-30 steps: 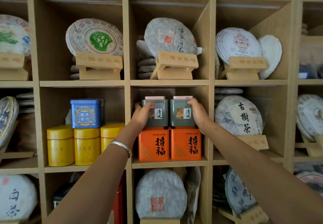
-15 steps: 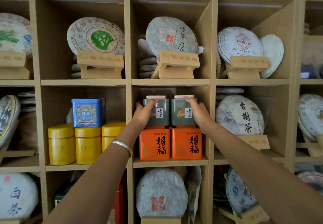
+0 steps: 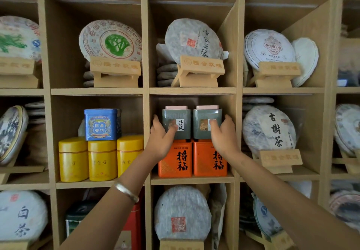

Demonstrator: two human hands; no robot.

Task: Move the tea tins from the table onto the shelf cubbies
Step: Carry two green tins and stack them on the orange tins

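Observation:
Two grey-green tea tins with pink lids stand side by side in the middle cubby, each on top of an orange tin (image 3: 175, 162). My left hand (image 3: 160, 140) holds the left grey tin (image 3: 181, 117), fingers on its left side and thumb across its front. My right hand (image 3: 224, 136) holds the right grey tin (image 3: 202, 117) the same way, its thumb covering the label. Both grey tins sit upright and touch each other. The cubby's shelf board (image 3: 191, 179) carries the whole stack.
The cubby to the left holds a blue tin (image 3: 100, 124) on three yellow tins (image 3: 102, 160). Wrapped tea cakes on wooden stands (image 3: 200, 68) fill the cubbies above, below and to the right. A red tin (image 3: 132, 222) stands lower left.
Both hands have slid slightly down and back along the grey tins. The tins themselves have stayed in place on the orange ones.

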